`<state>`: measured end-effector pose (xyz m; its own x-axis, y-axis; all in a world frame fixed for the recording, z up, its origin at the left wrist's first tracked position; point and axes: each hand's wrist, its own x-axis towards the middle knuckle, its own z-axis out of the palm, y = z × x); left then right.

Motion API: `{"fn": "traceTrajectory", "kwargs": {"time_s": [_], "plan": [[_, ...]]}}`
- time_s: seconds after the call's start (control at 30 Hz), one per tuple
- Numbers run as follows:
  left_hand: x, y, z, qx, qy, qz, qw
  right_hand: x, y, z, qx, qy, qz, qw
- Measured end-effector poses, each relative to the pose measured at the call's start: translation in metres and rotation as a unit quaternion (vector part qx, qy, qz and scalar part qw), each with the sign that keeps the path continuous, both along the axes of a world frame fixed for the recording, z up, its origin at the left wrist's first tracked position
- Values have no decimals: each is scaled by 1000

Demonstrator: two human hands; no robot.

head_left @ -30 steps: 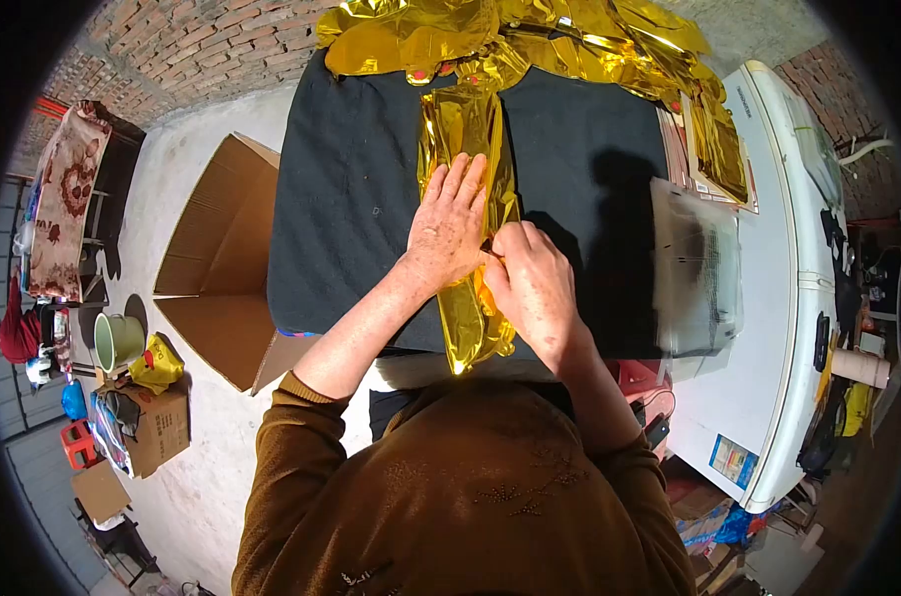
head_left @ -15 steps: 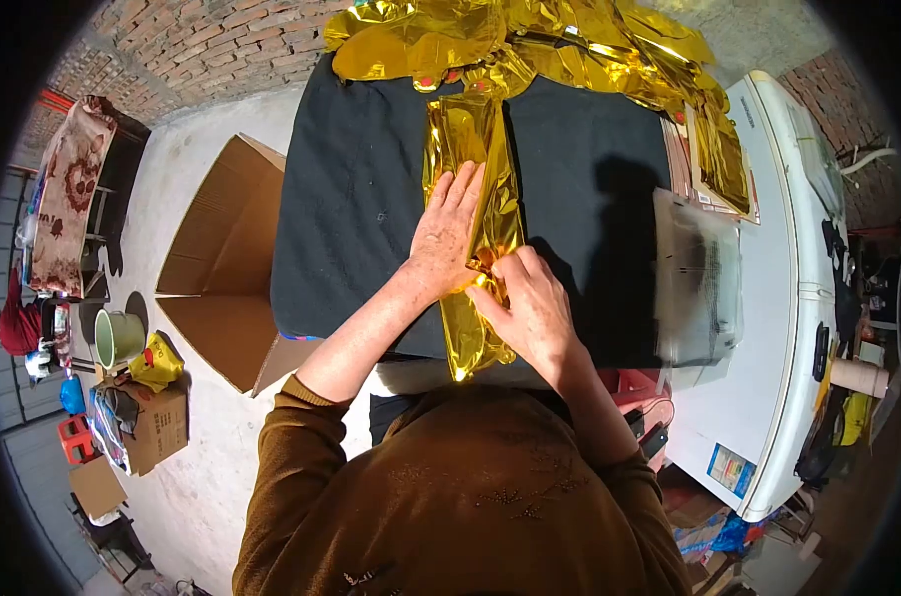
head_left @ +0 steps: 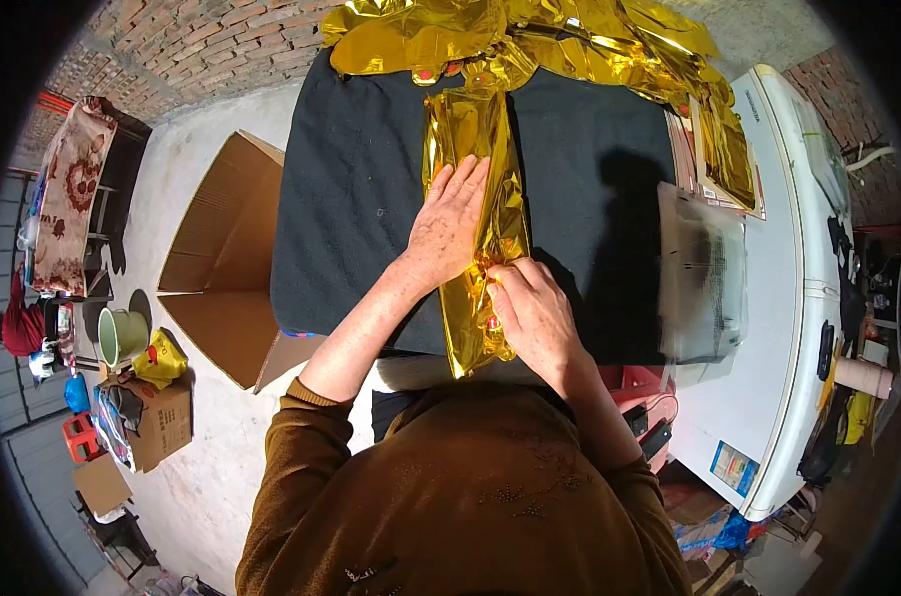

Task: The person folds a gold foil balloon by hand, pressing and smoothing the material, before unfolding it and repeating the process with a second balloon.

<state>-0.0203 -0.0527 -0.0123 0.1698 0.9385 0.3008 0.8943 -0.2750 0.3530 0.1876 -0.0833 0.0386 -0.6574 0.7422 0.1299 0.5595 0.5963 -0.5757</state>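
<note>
The black table [head_left: 371, 199] has a long gold foil [head_left: 467, 129] on it. The left hand [head_left: 448, 230] lies flat on the foil. The right hand [head_left: 532, 306] pinches its edge. Past them, a gold pile [head_left: 569, 45] covers the table's far end. Left of the table is an open box [head_left: 217, 258].

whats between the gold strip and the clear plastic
Black cloth with a shadow across it lies between the strip and the plastic; the right hand is there too, at the strip's edge, as the head view shows.
</note>
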Motion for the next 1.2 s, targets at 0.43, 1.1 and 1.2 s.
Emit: {"fn": "traceTrajectory", "kwargs": {"time_s": [0.43, 1.1, 1.2], "plan": [[-15, 0, 26, -121, -301, 18, 946, -3, -1, 0, 30, -17, 13, 999], [-1, 6, 4, 12, -172, 51, 984, 13, -7, -3, 193, -31, -14, 981], [0, 6, 4, 17, -173, 53, 983, 15, -21, -11, 185, -35, 12, 982]]}}
